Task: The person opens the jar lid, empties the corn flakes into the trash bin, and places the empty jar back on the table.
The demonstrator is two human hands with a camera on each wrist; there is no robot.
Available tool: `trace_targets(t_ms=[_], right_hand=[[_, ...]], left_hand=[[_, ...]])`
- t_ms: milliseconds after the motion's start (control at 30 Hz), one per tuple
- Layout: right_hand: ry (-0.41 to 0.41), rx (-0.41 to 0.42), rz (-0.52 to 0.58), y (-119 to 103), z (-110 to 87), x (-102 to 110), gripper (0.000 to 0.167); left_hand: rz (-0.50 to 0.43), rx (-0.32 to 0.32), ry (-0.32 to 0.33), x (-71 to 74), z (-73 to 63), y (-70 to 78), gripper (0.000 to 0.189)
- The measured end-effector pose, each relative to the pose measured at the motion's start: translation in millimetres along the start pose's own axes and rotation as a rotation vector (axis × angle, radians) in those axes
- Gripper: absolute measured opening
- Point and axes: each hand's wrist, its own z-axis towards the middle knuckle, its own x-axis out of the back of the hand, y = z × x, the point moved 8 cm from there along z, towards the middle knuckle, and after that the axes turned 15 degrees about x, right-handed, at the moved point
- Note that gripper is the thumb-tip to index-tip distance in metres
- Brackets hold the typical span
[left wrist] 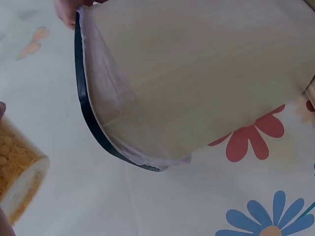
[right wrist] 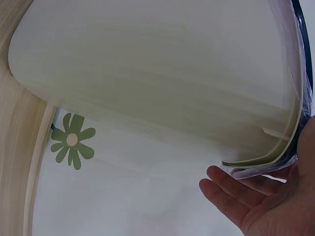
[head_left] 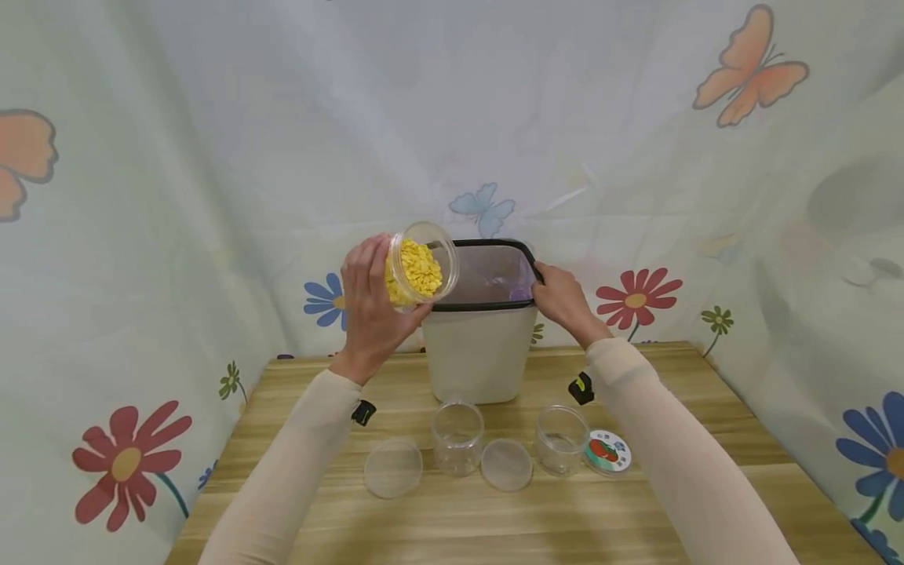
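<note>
My left hand [head_left: 369, 302] grips a clear jar [head_left: 448, 265] filled with small yellow flake-like pieces [head_left: 421, 268]. The jar is tipped on its side, its mouth facing right at the left rim of a cream waste bin [head_left: 479, 353]. In the left wrist view, part of the same jar [left wrist: 30, 184] shows at the left edge. My right hand [head_left: 561, 300] holds the bin's black rim [head_left: 487, 306] on the right side. In the right wrist view, the fingers [right wrist: 235, 192] reach under the rim's outer edge. A thin purplish liner [head_left: 487, 275] lines the bin, which stands upright.
On the wooden table [head_left: 424, 534], in front of the bin, stand two clear jars without lids, one left [head_left: 457, 443] and one right [head_left: 563, 443]. Two translucent lids [head_left: 393, 468] and a lid with a red-and-green label [head_left: 607, 452] lie beside them. Flower-printed cloth [head_left: 395, 118] hangs behind.
</note>
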Motion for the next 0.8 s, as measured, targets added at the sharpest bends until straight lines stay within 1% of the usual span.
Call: trace_targets(t_ms=[67, 167, 267, 400, 667, 800], right_hand=[[0.006, 0.004, 0.001, -0.1, -0.1, 0.2, 0.056], [0.012, 0.003, 0.012, 0.6, -0.7, -0.4, 0.055], [0.016, 0.003, 0.022, 1.0, -1.4, -0.7, 0.055], [0.013, 0.003, 0.029, 0.0, -2.3, -0.9, 0.056], [0.021, -0.005, 0.027, 0.0, -4.4, 0.1, 0.056], [0.025, -0.008, 0.025, 0.3, -4.1, 0.3, 0.056]], left_hand=[[0.009, 0.004, 0.02, 1.0, 0.5, -0.5, 0.102], [0.027, 0.031, 0.042, 2.8, 0.3, -3.3, 0.103], [0.044, 0.068, 0.051, 4.0, -0.7, -7.5, 0.103], [0.041, 0.108, 0.055, 5.1, -2.6, -11.8, 0.102], [-0.045, 0.099, 0.039, 5.1, -4.4, -16.9, 0.104], [-0.016, 0.122, 0.029, 1.2, -6.7, -21.5, 0.105]])
